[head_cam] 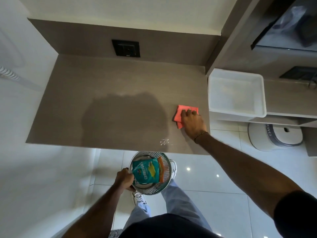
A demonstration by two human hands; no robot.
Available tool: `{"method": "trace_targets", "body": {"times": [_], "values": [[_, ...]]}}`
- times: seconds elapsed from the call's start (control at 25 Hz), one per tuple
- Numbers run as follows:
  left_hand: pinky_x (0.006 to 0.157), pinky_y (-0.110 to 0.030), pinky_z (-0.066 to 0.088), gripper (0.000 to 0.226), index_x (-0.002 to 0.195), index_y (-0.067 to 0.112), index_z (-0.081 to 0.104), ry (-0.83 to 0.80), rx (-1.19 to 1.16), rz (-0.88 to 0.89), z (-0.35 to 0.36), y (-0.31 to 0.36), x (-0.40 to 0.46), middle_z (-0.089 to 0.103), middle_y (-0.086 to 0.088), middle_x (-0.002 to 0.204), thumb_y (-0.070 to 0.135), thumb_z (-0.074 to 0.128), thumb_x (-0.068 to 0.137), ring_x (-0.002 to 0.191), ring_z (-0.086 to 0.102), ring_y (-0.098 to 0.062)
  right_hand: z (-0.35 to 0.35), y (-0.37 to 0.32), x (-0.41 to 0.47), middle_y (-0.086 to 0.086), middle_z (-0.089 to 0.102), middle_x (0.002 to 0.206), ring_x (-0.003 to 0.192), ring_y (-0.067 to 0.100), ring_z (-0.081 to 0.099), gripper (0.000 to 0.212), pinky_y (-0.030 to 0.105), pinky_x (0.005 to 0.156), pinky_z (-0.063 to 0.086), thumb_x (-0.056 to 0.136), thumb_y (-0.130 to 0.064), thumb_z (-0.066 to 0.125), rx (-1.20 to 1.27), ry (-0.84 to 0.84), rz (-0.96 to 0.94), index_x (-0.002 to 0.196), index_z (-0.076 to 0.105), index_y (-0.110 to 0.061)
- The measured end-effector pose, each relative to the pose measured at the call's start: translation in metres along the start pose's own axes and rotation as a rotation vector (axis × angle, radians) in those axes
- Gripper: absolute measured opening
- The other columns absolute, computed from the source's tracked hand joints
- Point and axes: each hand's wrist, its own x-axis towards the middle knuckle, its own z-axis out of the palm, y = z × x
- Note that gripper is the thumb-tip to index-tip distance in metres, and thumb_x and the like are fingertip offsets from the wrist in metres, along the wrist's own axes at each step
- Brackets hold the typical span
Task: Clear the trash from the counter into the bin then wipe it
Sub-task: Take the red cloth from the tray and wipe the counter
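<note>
While the right hand (pixel 193 123) is laid palm-down on a folded coral-pink cloth (pixel 181 114), its fingers are spread flat over the cloth's near half, so the cloth is pressed against the counter (pixel 106 83) rather than gripped. The cloth is found near the counter's right end, just beside the edge where a white plastic tub (pixel 236 93) is set on a lower shelf. A thin bracelet is worn at the right wrist.

Below the counter's front edge, a round white slatted bin (pixel 165 167) is held by its rim in the left hand (pixel 124 180), whose fingers are curled closed around the near-left part of that rim. Inside the bin a teal snack packet (pixel 147 172) is seen lying face-up, with an orange wrapper (pixel 161 168) tucked along its right side. The bin is kept above the pale tiled floor, in front of the person's legs and white shoes.

The grey-brown countertop is largely bare. A dark shadow is cast across its middle, and a small patch of pale crumbs or droplets (pixel 165 141) is visible near the front edge, left of the right forearm; which of the two it is cannot be told. A black wall socket (pixel 126 48) is mounted on the backsplash behind the counter. A round white lidded container (pixel 274 138) is seen on the floor at the right, under the shelf.
</note>
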Motion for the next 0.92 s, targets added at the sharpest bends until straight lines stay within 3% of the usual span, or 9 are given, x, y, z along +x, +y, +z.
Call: {"method": "trace_targets", "body": {"times": [0.12, 0.24, 0.36, 0.48, 0.6, 0.68, 0.76, 0.84, 0.92], "values": [[0.07, -0.056, 0.069, 0.03, 0.129, -0.003, 0.059, -0.013, -0.002, 0.022, -0.008, -0.005, 0.0, 0.069, -0.029, 0.123, 0.011, 0.05, 0.104, 0.085, 0.081, -0.042, 0.009, -0.03, -0.037, 0.032, 0.052, 0.134, 0.118, 0.043, 0.056, 0.048, 0.047, 0.088, 0.052, 0.093, -0.003, 0.029, 0.0, 0.005, 0.021, 0.14, 0.038, 0.006], [0.075, -0.059, 0.067, 0.032, 0.131, -0.004, 0.059, 0.004, 0.011, 0.053, -0.016, -0.011, -0.004, 0.067, -0.029, 0.129, 0.009, 0.053, 0.102, 0.098, 0.077, -0.047, 0.012, -0.075, -0.078, 0.042, 0.04, 0.143, 0.126, 0.052, 0.049, 0.053, 0.055, 0.102, 0.046, 0.1, -0.008, 0.041, -0.013, -0.092, -0.018, 0.146, 0.025, 0.014], [0.077, -0.059, 0.067, 0.033, 0.133, -0.003, 0.057, 0.016, 0.037, 0.076, -0.025, -0.019, -0.007, 0.066, -0.029, 0.131, 0.008, 0.053, 0.102, 0.1, 0.077, -0.047, 0.01, -0.12, -0.108, 0.046, 0.037, 0.143, 0.126, 0.056, 0.05, 0.051, 0.057, 0.106, 0.043, 0.103, -0.006, 0.037, -0.034, -0.098, -0.091, 0.146, 0.022, 0.018], [0.073, -0.057, 0.068, 0.032, 0.132, -0.001, 0.057, -0.019, 0.022, 0.083, -0.032, -0.028, -0.008, 0.068, -0.029, 0.128, 0.009, 0.057, 0.102, 0.091, 0.08, -0.045, -0.007, -0.139, -0.116, 0.034, 0.06, 0.129, 0.111, 0.044, 0.064, 0.038, 0.049, 0.096, 0.052, 0.1, -0.007, 0.042, 0.085, -0.087, -0.146, 0.135, 0.049, 0.006], [0.075, -0.058, 0.068, 0.033, 0.132, -0.001, 0.056, -0.018, 0.027, 0.091, -0.038, -0.039, -0.008, 0.069, -0.03, 0.126, 0.007, 0.059, 0.1, 0.088, 0.08, -0.046, -0.02, -0.134, -0.12, 0.003, 0.075, 0.087, 0.076, 0.022, 0.069, 0.016, 0.037, 0.077, 0.06, 0.089, -0.029, 0.063, 0.519, -0.156, -0.16, 0.095, 0.071, -0.016], [0.079, -0.058, 0.067, 0.035, 0.134, -0.002, 0.054, -0.008, 0.024, 0.091, -0.04, -0.045, -0.01, 0.068, -0.03, 0.127, 0.004, 0.059, 0.1, 0.091, 0.079, -0.047, -0.025, -0.126, -0.12, -0.003, 0.072, 0.075, 0.062, 0.014, 0.062, 0.025, 0.032, 0.069, 0.061, 0.087, -0.043, 0.066, 0.69, -0.146, -0.081, 0.085, 0.07, -0.019], [0.079, -0.058, 0.067, 0.036, 0.136, -0.002, 0.051, -0.005, 0.021, 0.093, -0.042, -0.05, -0.012, 0.067, -0.03, 0.128, 0.004, 0.057, 0.101, 0.091, 0.079, -0.047, -0.024, -0.11, -0.112, -0.006, 0.069, 0.071, 0.057, 0.011, 0.06, 0.031, 0.024, 0.058, 0.056, 0.087, -0.052, 0.065, 0.733, 0.008, 0.074, 0.088, 0.068, -0.021], [0.079, -0.058, 0.067, 0.034, 0.135, -0.001, 0.05, -0.001, 0.02, 0.101, -0.045, -0.054, -0.012, 0.067, -0.03, 0.127, 0.006, 0.056, 0.102, 0.089, 0.08, -0.046, -0.024, -0.086, -0.102, -0.003, 0.066, 0.07, 0.059, 0.016, 0.061, 0.03, 0.02, 0.051, 0.042, 0.082, -0.05, 0.068, 0.761, 0.167, 0.314, 0.09, 0.068, -0.022], [0.078, -0.058, 0.067, 0.034, 0.134, -0.001, 0.05, 0.002, 0.024, 0.096, -0.047, -0.058, -0.013, 0.069, -0.029, 0.125, 0.008, 0.058, 0.102, 0.088, 0.08, -0.046, -0.024, -0.066, -0.092, 0.007, 0.071, 0.078, 0.07, 0.032, 0.066, 0.022, 0.026, 0.057, 0.04, 0.079, -0.037, 0.066, 0.69, 0.19, 0.478, 0.091, 0.068, -0.019]]}}
